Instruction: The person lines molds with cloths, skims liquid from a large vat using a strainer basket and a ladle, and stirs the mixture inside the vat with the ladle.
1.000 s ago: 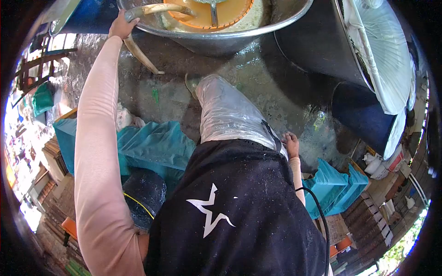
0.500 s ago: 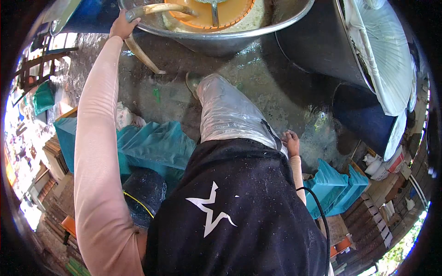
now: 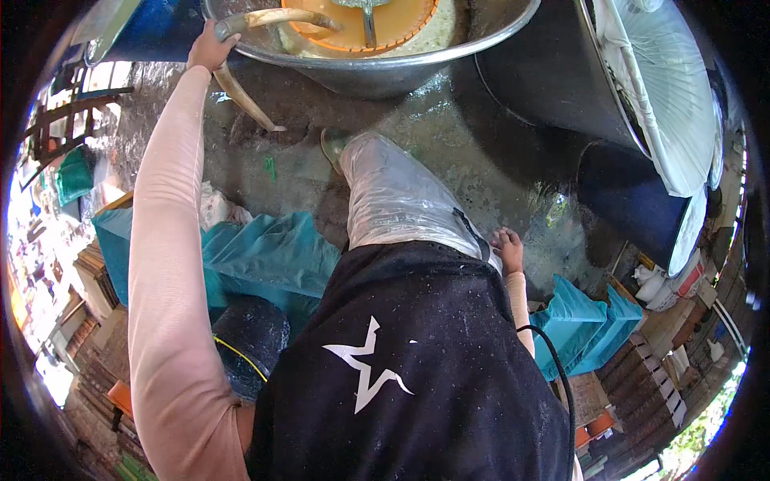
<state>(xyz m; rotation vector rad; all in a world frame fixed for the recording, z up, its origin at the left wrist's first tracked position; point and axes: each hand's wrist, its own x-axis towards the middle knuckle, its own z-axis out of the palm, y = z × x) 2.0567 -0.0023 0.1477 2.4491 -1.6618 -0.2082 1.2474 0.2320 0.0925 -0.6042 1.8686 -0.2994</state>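
At the upper left, my left hand (image 3: 210, 48) is closed around a pale hose (image 3: 255, 18) at the rim of a large metal basin (image 3: 361, 76). One end of the hose reaches over an orange basket (image 3: 425, 20) inside the basin, which holds yellowish liquid; a second length hangs down outside over the floor. My right hand (image 3: 508, 250) hangs low beside my plastic-covered leg (image 3: 401, 196), its fingers loosely curled. Whether anything is in those fingers cannot be made out.
Dark vats with white cloth covers (image 3: 670, 104) stand at the right. Teal-covered boxes (image 3: 269, 252) lie at the left and more (image 3: 573, 325) at the right. A black bucket (image 3: 253, 337) sits at lower left. The floor (image 3: 297, 168) looks wet.
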